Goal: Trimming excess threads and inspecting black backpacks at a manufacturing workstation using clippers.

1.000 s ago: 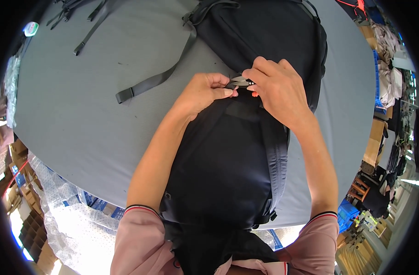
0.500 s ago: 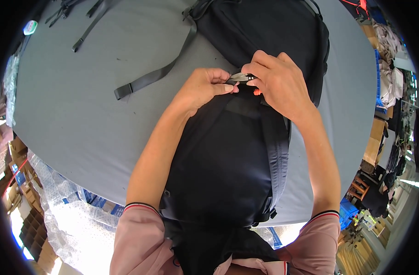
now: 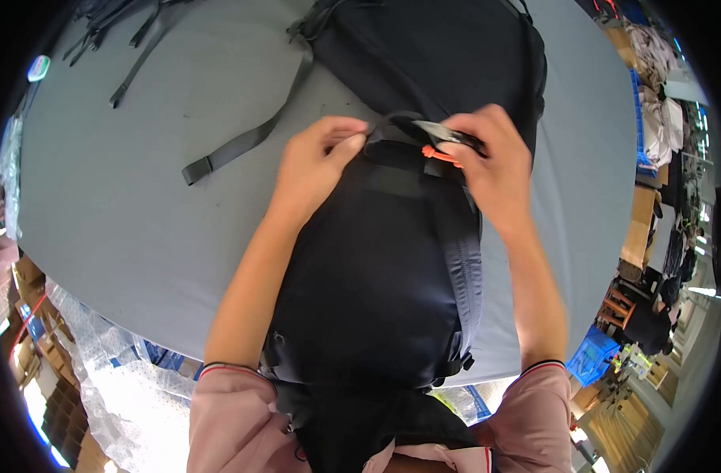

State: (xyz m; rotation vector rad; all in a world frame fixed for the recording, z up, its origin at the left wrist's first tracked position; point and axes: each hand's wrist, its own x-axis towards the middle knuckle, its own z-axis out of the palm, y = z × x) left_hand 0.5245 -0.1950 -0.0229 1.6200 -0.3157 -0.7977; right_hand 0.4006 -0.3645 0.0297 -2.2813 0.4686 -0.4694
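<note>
A black backpack [image 3: 384,276] lies lengthwise on a grey table [image 3: 124,197], its lower end hanging over the near edge. My left hand [image 3: 317,162] pinches a black webbing loop [image 3: 392,124] at the middle of the pack. My right hand [image 3: 494,162] grips a small dark buckle with an orange tab [image 3: 438,151] on the same strap. The two hands sit close together, a few fingers' width apart. A loose grey strap [image 3: 242,142] trails from the pack's top toward the left.
More black straps [image 3: 132,24] lie at the table's far left corner. Clear plastic wrap [image 3: 100,370] and cardboard boxes [image 3: 17,284] stand below the table on the left. Blue crates [image 3: 593,355] and workshop clutter fill the right side.
My hands have drawn slightly apart, exposing the webbing loop and the orange tab between them. The view has shifted a little, with the pack sitting lower in the frame.
</note>
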